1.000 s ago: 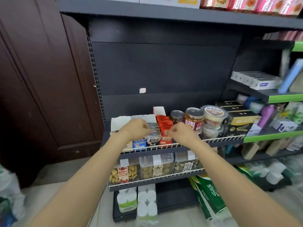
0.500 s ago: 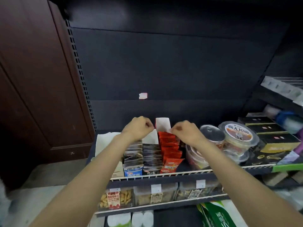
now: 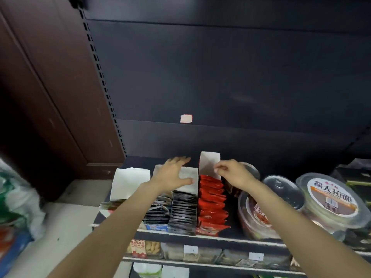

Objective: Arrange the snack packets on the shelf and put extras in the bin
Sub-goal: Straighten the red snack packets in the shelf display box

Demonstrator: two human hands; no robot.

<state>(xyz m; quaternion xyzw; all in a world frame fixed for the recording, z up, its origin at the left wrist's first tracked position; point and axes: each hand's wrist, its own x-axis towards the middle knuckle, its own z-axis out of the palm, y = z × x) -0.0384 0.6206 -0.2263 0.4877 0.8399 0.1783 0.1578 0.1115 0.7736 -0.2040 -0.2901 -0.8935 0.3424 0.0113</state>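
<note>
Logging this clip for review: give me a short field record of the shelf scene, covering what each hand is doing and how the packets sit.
setting: shop shelf with a wire front rail
left hand: open, fingers spread over the white back flap of the black packets' box
right hand: fingers curled, pinching the white flap of the red packets' box
black packets: upright row in a display box
red packets: upright row, next box to the right
right of packets: clear lidded tubs
bin: not in view
</note>
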